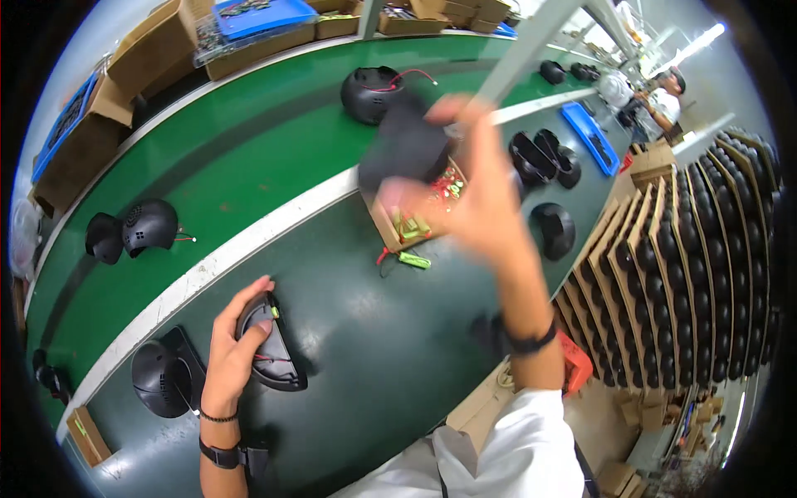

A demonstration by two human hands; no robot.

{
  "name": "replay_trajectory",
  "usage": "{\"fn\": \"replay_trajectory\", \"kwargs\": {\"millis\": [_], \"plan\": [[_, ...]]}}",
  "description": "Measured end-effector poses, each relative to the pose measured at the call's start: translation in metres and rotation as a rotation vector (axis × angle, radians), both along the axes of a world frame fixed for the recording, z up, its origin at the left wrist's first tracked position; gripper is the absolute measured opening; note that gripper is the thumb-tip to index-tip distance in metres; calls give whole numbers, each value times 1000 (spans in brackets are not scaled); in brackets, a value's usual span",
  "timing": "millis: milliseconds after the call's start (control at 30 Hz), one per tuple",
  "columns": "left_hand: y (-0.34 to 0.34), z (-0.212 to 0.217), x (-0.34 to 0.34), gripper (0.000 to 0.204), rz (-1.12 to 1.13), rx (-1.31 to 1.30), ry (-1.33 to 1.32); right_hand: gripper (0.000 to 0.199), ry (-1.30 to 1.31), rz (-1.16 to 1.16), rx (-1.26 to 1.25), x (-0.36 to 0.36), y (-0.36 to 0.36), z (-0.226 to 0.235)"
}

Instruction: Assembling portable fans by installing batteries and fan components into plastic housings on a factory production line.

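My left hand (232,344) grips a black half-round plastic shell (285,371) above the dark bench, thumb over its rim. Inside this shell show a small green piece and a thin red wire. Smeared by motion, my right hand (481,187) is raised at the upper middle. Between its thumb and fingers is a blurred black piece (404,148), probably a shell; its exact shape cannot be made out. Below it sits a cardboard box (384,224) of green cells and red wires, partly hidden. A green battery (414,261) with a red lead lies in front of the box.
A black rounded housing (162,378) rests on the bench at left. More housings (150,227) and another with a red wire (369,93) sit on the green belt (249,174). Stacked trays of black domes (681,274) stand at right. Another person (660,108) is far right.
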State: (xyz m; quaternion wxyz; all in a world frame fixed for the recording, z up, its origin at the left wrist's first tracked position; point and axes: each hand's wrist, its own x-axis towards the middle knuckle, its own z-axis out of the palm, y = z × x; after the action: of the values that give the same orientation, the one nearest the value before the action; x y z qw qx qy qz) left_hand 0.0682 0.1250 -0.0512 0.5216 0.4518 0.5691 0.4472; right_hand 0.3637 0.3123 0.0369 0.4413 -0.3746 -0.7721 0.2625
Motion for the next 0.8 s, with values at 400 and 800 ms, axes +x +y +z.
{"fn": "replay_trajectory", "kwargs": {"millis": [400,800], "plan": [[-8,5,10,56,-236,23,-22,128,104,409,-409,-47,-191,-116],[-10,-15,8,45,-238,135,-50,135,-16,436,-398,-46,-188,-118]]}}
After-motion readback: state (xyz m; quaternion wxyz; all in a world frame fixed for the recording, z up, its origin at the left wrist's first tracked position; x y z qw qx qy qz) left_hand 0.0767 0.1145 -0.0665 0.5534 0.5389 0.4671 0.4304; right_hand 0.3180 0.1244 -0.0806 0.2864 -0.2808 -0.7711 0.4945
